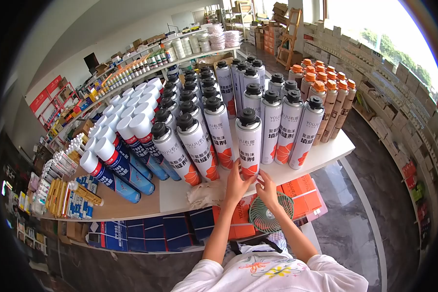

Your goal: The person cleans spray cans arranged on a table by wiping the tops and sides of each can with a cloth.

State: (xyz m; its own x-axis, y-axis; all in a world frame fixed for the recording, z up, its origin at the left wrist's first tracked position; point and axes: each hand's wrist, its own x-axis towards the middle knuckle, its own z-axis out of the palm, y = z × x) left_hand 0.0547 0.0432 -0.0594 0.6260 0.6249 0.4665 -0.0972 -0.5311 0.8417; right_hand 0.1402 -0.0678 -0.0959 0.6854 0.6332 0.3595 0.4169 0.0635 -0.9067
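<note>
A white foam spray can [248, 146] with a black cap and a red flower print stands upright at the table's front edge. My left hand [237, 183] is closed round the lower left of this can. On the other side, my right hand [266, 188] has bent fingers against the can's lower right; its grip is partly hidden. Matching black-capped cans [218, 134] stand in rows behind and to the left, and more such cans [306, 131] stand to the right. A crumpled beige cloth [207, 195] lies left of my left hand.
Blue cans with white caps [113, 163] fill the left side. Brown cans with orange caps [333, 109] stand at the right end. Below the white table [321, 158] are a green fan [271, 212], orange boxes [301, 194] and blue boxes [153, 232]. Shelves [384, 87] line the right wall.
</note>
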